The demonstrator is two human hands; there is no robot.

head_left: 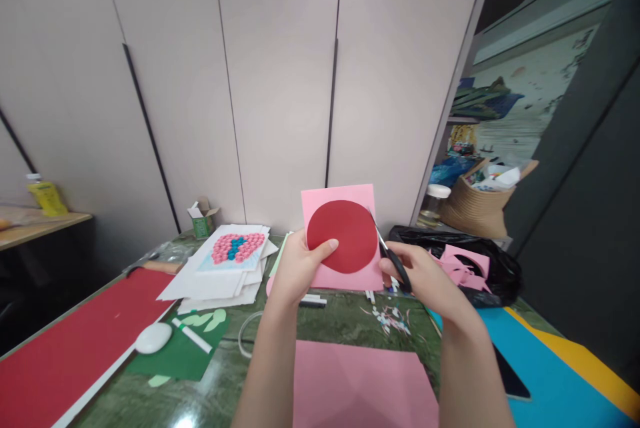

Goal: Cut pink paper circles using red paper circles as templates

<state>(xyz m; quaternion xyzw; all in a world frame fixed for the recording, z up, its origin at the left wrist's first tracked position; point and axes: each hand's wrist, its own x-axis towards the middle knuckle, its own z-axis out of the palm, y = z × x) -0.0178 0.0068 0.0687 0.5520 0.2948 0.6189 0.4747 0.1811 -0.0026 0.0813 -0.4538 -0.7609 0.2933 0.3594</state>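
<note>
My left hand pinches a pink paper sheet with a dark red paper circle laid on its front, thumb pressed on the circle's left edge. Both are held upright above the table. My right hand grips black-handled scissors, whose blades meet the right edge of the pink sheet next to the circle.
A large pink sheet lies on the green marble table below my hands. Red paper, green paper, a white stack with a pink-and-blue craft piece, blue and orange sheets, pink scraps on a black bag.
</note>
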